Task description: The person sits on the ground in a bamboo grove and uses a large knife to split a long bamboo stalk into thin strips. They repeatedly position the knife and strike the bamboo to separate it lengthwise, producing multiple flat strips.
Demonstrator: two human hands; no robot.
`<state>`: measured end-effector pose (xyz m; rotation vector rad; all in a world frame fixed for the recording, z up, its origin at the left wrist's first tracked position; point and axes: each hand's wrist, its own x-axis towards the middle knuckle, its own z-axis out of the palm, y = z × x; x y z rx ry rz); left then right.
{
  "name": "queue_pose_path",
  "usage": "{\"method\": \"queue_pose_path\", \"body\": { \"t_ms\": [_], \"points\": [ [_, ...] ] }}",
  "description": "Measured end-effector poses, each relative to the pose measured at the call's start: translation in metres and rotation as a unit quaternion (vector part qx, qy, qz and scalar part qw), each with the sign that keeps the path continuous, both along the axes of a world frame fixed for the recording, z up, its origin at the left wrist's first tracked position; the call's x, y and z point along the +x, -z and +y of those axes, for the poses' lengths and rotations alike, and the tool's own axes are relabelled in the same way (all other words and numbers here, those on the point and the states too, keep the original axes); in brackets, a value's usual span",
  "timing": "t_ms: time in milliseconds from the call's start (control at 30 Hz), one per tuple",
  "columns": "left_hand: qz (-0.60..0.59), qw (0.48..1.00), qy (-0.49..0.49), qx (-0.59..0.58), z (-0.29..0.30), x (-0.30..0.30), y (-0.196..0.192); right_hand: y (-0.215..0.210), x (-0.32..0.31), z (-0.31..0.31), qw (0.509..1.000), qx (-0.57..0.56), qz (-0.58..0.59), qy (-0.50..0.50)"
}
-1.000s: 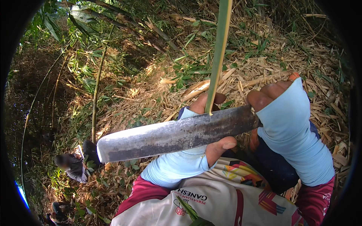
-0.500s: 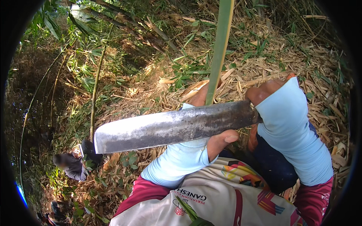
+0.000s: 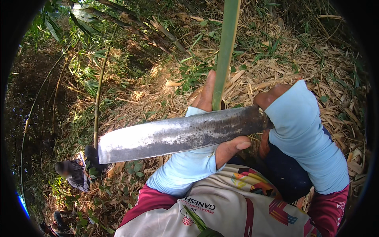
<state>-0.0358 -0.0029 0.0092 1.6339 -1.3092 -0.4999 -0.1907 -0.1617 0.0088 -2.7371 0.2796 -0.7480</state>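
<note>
"What lies farthest left?"

"A person (image 3: pixel 77 174) in dark clothes, small in the view, well to the left of the fingers (image 3: pixel 208 91) of the left hand (image 3: pixel 223 153). Next comes a thin bamboo stem (image 3: pixel 100 89), nearer those fingers but well apart from them."

"And the knife?"

"The broad-bladed knife (image 3: pixel 169 138) points leftward, its squared tip far past the left fingers. The blade crosses in front of the left palm — fingers show above its upper edge, the thumb below its lower one."

"Is the left hand gripping anything?"

"I can't tell; the blade covers the palm. What shows of those fingers reaches up nearly straight."

"Where's the green strip (image 3: pixel 226 55)?"

"Just right of the left fingers, rising past them with a slight rightward lean. Its lower end meets the blade's upper edge in the view; anything below that is hidden."

"And farther right?"

"The right hand (image 3: pixel 275 96), its fingers curled shut on the knife's handle end — the handle itself is mostly out of sight. A light-blue sleeve (image 3: pixel 316 146) covers the back of that hand. Dry leaf litter (image 3: pixel 351 130) lies on the ground to the right of its fingers."
</note>
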Motion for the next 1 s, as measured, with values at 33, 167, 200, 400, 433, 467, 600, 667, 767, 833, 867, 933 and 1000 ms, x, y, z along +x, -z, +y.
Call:
{"method": "queue_pose_path", "body": {
  "t_ms": [33, 167, 200, 400, 433, 467, 600, 667, 767, 833, 867, 933, 1000],
  "points": [
    [-0.001, 1.000, -0.003, -0.005, -0.001, 0.001, 0.003, 0.000, -0.001, 0.001, 1.000, -0.002, 0.003, 0.006],
    [-0.009, 0.999, -0.035, -0.024, 0.002, 0.002, 0.008, -0.004, 0.000, 0.002, 1.000, -0.005, 0.021, -0.002],
    [-0.022, 0.999, -0.029, -0.023, 0.002, 0.003, 0.008, -0.005, 0.001, 0.003, 1.000, -0.009, 0.026, -0.002],
    [-0.048, 0.998, -0.024, -0.014, -0.001, 0.004, 0.007, 0.003, 0.002, 0.003, 0.997, -0.069, 0.002, 0.016],
    [-0.041, 0.999, -0.018, -0.005, -0.002, 0.003, 0.005, 0.004, 0.002, 0.002, 0.996, -0.084, -0.004, 0.022],
    [-0.036, 0.999, -0.015, 0.004, -0.002, 0.002, 0.003, 0.005, 0.002, 0.002, 0.995, -0.099, -0.012, 0.027],
    [0.009, 0.992, -0.002, 0.124, -0.002, -0.004, -0.021, 0.005, 0.001, 0.002, 0.993, -0.109, -0.013, 0.034],
    [0.022, 0.990, 0.005, 0.140, -0.001, -0.004, -0.021, 0.004, 0.001, 0.002, 0.992, -0.120, -0.009, 0.038],
    [0.003, 0.998, 0.007, 0.056, -0.001, -0.001, -0.004, 0.003, -0.001, 0.002, 0.992, -0.117, 0.004, 0.036],
    [-0.040, 0.999, -0.013, 0.015, -0.001, 0.001, 0.004, 0.004, 0.001, 0.002, 0.998, -0.068, 0.002, 0.013],
    [-0.057, 0.998, -0.019, 0.002, -0.001, 0.002, 0.006, 0.004, 0.001, 0.002, 0.998, -0.062, 0.005, 0.008],
    [-0.056, 0.998, -0.018, 0.004, -0.001, 0.002, 0.006, 0.004, 0.000, 0.003, 0.997, -0.069, 0.016, 0.005],
    [-0.036, 0.999, -0.016, 0.002, -0.001, 0.002, 0.007, 0.004, 0.000, 0.003, 0.996, -0.082, 0.026, 0.006]
  ]
}}
